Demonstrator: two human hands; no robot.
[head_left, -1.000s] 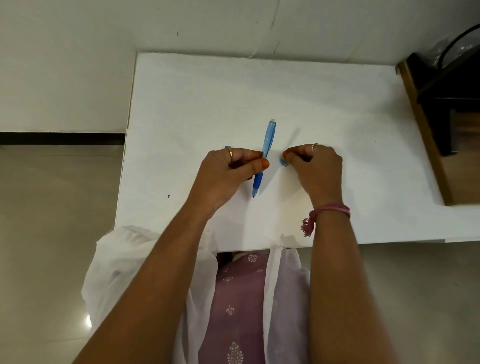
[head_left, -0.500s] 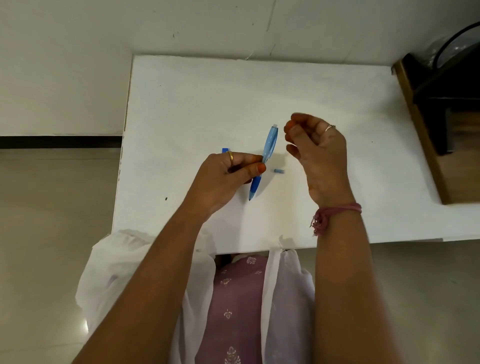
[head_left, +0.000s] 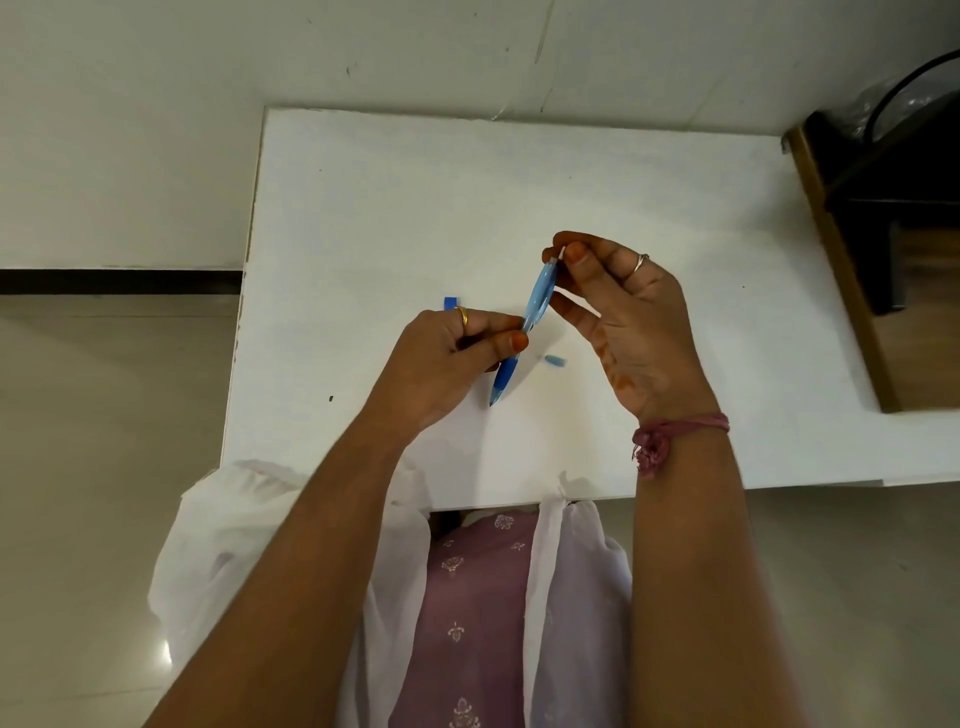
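Table (head_left: 363, 208): white, under both my hands.
Left hand (head_left: 447, 358): fingers and thumb curled round the pen's lower barrel.
Right hand (head_left: 623, 322): thumb and forefinger pinching its top end.
Pen (head_left: 537, 304): blue, slanting between my hands, tip toward me.
Blue piece (head_left: 555, 360): on the table between my hands.

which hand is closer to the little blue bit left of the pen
Left. The left hand is right beside the blue bit; the right hand is across the pen, pinching its top.
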